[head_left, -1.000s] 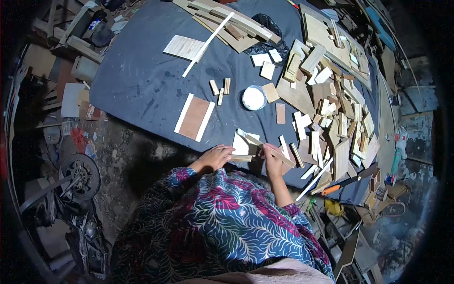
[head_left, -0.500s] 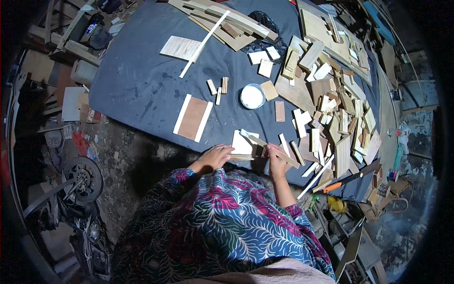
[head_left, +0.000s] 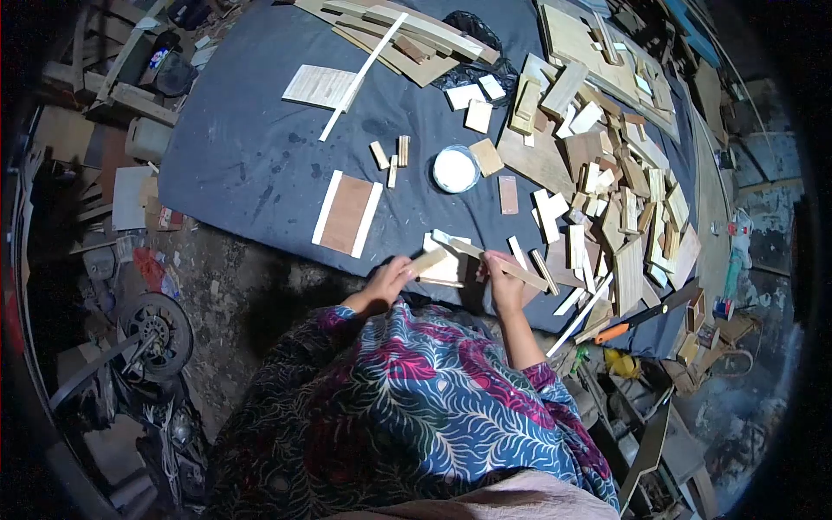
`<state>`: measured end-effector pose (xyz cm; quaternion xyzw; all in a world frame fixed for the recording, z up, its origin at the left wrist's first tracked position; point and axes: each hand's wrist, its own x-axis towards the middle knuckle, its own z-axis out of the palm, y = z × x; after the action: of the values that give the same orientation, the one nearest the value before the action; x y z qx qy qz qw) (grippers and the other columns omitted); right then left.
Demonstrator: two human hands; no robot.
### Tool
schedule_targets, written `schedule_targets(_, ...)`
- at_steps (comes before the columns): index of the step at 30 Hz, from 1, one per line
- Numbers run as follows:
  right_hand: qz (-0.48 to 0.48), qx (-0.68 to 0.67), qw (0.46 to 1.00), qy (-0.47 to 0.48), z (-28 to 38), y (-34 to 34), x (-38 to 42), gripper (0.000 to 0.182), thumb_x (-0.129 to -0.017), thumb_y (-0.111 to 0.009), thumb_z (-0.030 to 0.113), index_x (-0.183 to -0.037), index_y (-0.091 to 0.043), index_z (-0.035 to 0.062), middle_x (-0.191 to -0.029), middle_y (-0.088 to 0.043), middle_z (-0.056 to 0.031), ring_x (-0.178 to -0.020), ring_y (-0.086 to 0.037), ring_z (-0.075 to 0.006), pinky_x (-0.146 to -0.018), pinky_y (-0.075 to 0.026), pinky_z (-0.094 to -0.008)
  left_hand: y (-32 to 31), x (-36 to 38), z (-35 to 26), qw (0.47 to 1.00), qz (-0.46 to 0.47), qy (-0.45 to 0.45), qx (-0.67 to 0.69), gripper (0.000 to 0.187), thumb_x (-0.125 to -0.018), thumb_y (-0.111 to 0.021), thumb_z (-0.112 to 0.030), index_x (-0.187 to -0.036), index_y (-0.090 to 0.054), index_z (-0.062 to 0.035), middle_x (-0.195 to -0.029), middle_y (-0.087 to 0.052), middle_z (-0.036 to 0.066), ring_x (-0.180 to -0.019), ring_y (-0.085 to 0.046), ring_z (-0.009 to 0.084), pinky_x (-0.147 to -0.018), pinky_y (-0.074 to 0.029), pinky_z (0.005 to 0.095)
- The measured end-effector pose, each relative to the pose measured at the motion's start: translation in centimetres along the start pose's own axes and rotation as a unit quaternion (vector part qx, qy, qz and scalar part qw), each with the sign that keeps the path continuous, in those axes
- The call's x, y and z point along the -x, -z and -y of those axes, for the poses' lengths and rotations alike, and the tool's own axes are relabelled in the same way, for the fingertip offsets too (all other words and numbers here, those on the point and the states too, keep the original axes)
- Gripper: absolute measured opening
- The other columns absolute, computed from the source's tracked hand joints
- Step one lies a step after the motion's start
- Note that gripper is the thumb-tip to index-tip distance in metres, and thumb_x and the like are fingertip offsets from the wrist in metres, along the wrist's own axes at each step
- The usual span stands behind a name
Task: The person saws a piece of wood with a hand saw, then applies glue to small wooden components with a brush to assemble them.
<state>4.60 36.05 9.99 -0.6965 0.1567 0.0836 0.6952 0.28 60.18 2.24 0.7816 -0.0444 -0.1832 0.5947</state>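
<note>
My left hand (head_left: 389, 282) pinches one end of a small wooden block (head_left: 426, 262), which is tilted up off the cloth. Closed round a flat wooden stick (head_left: 525, 276) is my right hand (head_left: 504, 279); the stick's whitish tip (head_left: 440, 236) points left, over a pale panel (head_left: 451, 271) at the table's near edge. The block overlaps part of this panel. Farther in stands an open tub of white paste (head_left: 456, 169). A brown panel with two pale side strips (head_left: 348, 215) lies to the left of the tub.
A dark cloth (head_left: 251, 156) covers the table. Wood offcuts (head_left: 607, 199) are heaped on the right, near an orange-handled saw (head_left: 613, 333). Small blocks (head_left: 379, 155) and a long pale strip (head_left: 364, 76) lie toward the left. A wheel (head_left: 156, 336) stands on the floor at left.
My left hand has raised the small wooden block from the near edge and tilted it. The right hand keeps the stick in nearly the same place. The view has shifted slightly.
</note>
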Motion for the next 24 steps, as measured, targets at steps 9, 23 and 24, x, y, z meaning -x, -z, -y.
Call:
schedule_targets(9,-0.008,0.052,0.998,0.024,-0.6,1.7,0.3,0.017,-0.079,-0.064,0.013,-0.086,-0.062,-0.0025,-0.071,-0.06,-0.0059,-0.062,-0.057,-0.0126,-0.059,-0.045,-0.0229,1.7,-2.4,-1.8,0.965,-0.084,0.023,0.248,0.031,-0.091,-0.038,-0.031,-0.106,-0.042,-0.0036,-0.106,-0.055,0.01,-0.092,-0.051,0.0143,-0.082,-0.038,0.0278)
schedule_targets(23,0.095,0.215,0.952,0.197,1.2,0.8,-0.4,0.012,-0.072,-0.067,0.007,-0.081,-0.065,-0.0013,-0.08,-0.062,-0.0113,-0.074,-0.059,-0.0192,-0.068,-0.047,-0.0272,1.6,-6.6,-0.7,0.982,-0.062,0.008,0.18,0.025,-0.093,-0.035,-0.022,-0.106,-0.042,-0.0018,-0.107,-0.055,0.009,-0.094,-0.044,0.012,-0.086,-0.031,0.0249)
schedule_targets(24,0.095,0.211,0.957,0.176,1.4,1.0,-0.5,0.012,-0.072,-0.067,0.007,-0.08,-0.065,-0.0015,-0.08,-0.062,-0.0117,-0.075,-0.06,-0.0198,-0.069,-0.047,-0.0275,1.6,-6.7,-0.2,0.988,-0.063,0.017,0.143,0.025,-0.093,-0.035,-0.022,-0.104,-0.043,-0.0014,-0.106,-0.056,0.008,-0.092,-0.045,0.0125,-0.085,-0.032,0.0254)
